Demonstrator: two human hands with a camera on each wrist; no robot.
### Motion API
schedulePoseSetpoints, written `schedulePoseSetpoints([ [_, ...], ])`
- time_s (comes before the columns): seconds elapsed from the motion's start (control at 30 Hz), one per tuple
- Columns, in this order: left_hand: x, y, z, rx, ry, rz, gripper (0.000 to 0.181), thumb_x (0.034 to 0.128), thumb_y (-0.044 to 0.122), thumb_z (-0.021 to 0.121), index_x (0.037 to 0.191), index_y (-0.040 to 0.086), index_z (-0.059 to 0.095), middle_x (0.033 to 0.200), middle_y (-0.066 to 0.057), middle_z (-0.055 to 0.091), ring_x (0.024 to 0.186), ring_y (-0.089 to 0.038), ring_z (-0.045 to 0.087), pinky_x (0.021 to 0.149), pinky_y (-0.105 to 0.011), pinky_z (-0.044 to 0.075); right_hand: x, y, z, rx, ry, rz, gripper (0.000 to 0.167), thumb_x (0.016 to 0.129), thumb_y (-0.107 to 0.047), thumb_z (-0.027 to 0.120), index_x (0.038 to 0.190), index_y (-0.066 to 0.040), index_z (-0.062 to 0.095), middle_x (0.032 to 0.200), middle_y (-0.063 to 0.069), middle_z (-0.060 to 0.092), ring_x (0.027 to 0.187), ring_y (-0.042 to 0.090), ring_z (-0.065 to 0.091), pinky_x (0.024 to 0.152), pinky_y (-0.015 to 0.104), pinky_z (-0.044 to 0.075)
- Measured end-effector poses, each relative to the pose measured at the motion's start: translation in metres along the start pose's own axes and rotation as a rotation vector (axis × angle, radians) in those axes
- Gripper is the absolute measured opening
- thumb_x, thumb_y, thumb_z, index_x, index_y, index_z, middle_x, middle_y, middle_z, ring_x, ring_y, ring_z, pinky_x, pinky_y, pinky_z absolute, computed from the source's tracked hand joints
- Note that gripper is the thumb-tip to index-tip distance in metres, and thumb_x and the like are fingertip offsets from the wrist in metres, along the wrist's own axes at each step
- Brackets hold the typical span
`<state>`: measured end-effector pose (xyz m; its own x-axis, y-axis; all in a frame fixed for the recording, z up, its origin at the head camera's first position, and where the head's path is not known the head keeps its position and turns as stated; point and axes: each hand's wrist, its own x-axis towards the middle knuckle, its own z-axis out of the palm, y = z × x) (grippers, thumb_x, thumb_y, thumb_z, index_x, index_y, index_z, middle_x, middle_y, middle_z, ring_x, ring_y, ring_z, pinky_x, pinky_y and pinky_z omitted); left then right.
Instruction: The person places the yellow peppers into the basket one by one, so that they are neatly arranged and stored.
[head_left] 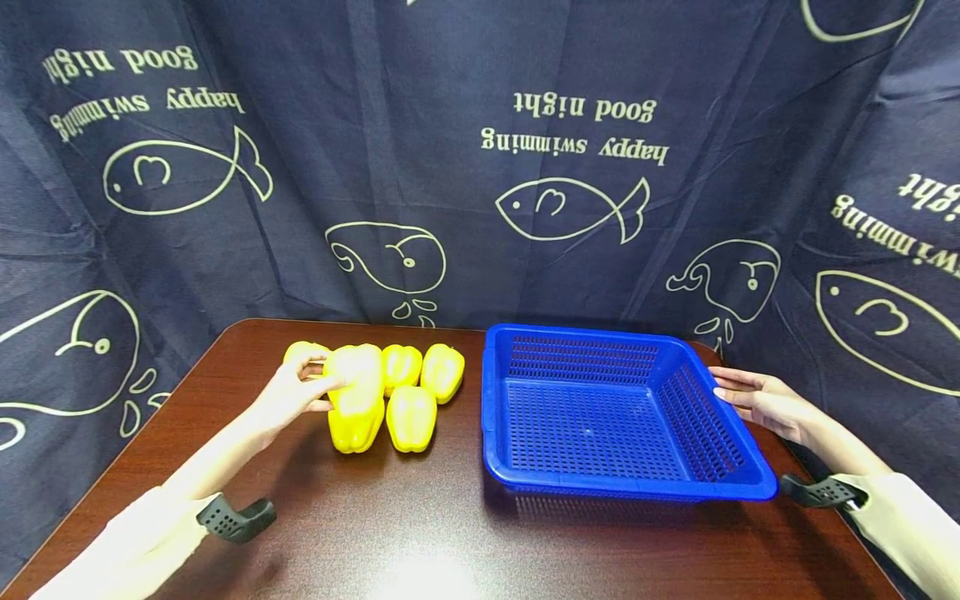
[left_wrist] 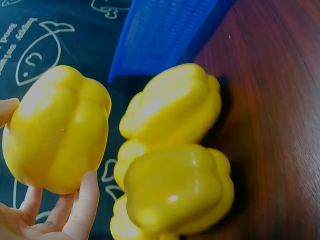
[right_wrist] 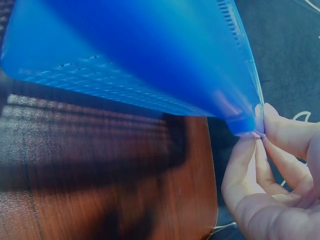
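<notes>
My left hand [head_left: 288,396] grips a yellow bell pepper [left_wrist: 60,132], thumb on one side and fingers on the other. In the head view this pepper overlaps another yellow bell pepper [head_left: 356,432] on the table. Several more lie close by, among them one bell pepper [head_left: 412,419] at the front and one bell pepper [head_left: 443,372] nearest the basket. To the right is a blue plastic basket [head_left: 600,485] with slotted walls and nothing inside. My right hand [head_left: 772,406] pinches the basket's right rim between thumb and fingers, seen closely in the right wrist view.
The brown wooden table [head_left: 420,525] ends just beyond the peppers and the basket. Behind it hangs a dark blue curtain [head_left: 450,150] with fish drawings. A dark strap [head_left: 236,518] is on the left wrist, and another strap [head_left: 821,492] on the right.
</notes>
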<state>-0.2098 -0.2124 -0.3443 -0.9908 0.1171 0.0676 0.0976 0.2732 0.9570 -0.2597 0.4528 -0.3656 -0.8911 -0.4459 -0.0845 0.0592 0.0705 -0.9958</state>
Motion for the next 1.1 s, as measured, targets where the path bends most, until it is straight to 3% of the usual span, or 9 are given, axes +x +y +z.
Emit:
schedulePoseSetpoints([
  [0.17,0.007,0.009,0.013,0.019,-0.016,-0.024,0.054,0.0907,0.009,0.058,0.134,-0.009,0.032,0.120,-0.022,0.047,0.085,0.002,0.054,0.072,-0.024,0.056,0.000,-0.001,-0.001,0.006,-0.011,-0.001,0.043,0.099,0.003,0.041,0.116,-0.029,0.063,0.113,-0.013,0.068,0.098,0.007,0.068,0.080,0.023,0.056],
  [0.47,0.020,0.027,0.037,-0.041,-0.043,-0.032,0.053,0.0895,0.011,0.061,0.133,-0.006,0.035,0.117,-0.015,0.049,0.087,-0.001,0.055,0.076,-0.026,0.057,0.001,-0.001,-0.001,-0.017,0.006,-0.010,0.043,0.098,0.004,0.042,0.114,-0.030,0.063,0.112,-0.014,0.068,0.098,0.004,0.066,0.079,0.022,0.056],
  [0.63,0.027,0.035,0.050,-0.037,-0.064,-0.020,0.052,0.0886,0.009,0.061,0.131,-0.008,0.037,0.118,-0.020,0.050,0.083,-0.006,0.058,0.074,-0.028,0.057,0.001,-0.001,-0.001,-0.033,0.009,-0.018,0.043,0.098,0.005,0.042,0.115,-0.029,0.063,0.113,-0.015,0.067,0.098,0.004,0.066,0.080,0.021,0.056],
  [0.83,0.037,0.045,0.066,-0.035,-0.087,-0.061,0.053,0.0884,0.014,0.064,0.131,-0.005,0.039,0.125,-0.023,0.049,0.082,-0.008,0.062,0.079,-0.032,0.058,0.001,-0.002,0.000,-0.040,0.006,-0.017,0.043,0.098,0.005,0.042,0.115,-0.029,0.062,0.113,-0.015,0.067,0.099,0.004,0.066,0.080,0.021,0.055],
  [1.1,0.049,0.055,0.090,-0.077,-0.085,-0.066,0.052,0.0866,0.011,0.064,0.130,-0.006,0.041,0.119,-0.023,0.051,0.081,-0.013,0.061,0.076,-0.035,0.059,0.000,-0.002,0.001,-0.051,0.006,-0.028,0.041,0.098,0.004,0.044,0.116,-0.029,0.062,0.114,-0.016,0.067,0.100,0.003,0.066,0.081,0.020,0.055],
])
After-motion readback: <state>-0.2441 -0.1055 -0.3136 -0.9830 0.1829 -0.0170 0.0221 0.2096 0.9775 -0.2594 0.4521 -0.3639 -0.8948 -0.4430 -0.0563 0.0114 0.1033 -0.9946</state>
